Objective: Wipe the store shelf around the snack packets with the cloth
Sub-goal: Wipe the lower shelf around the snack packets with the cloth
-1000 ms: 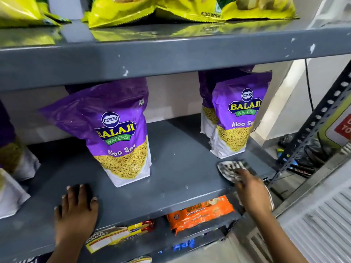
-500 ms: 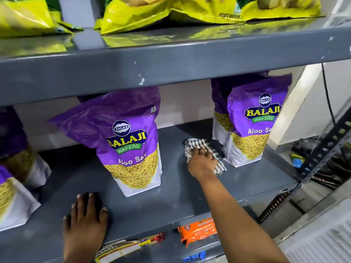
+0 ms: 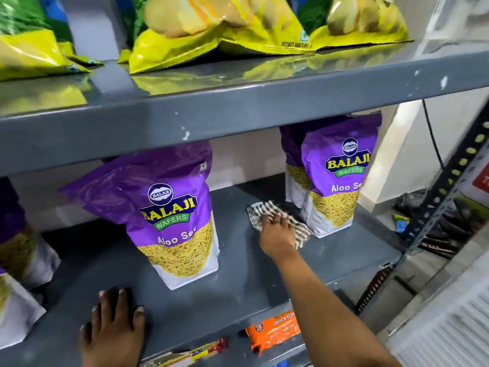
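Note:
A grey metal shelf carries purple snack packets. One packet stands left of centre, and another packet stands at the right with a second one behind it. My right hand presses a black-and-white checked cloth flat on the shelf in the gap between the two, close to the right packet's base. My left hand lies flat on the shelf's front edge, fingers spread, holding nothing, in front of the centre packet.
More purple packets stand at the far left. Yellow chip bags lie on the upper shelf. An orange cookie pack sits on the shelf below. A slotted upright borders the right side.
My right hand moved the cloth from the shelf's front right corner back into the gap between the packets. The left hand stayed planted on the front edge.

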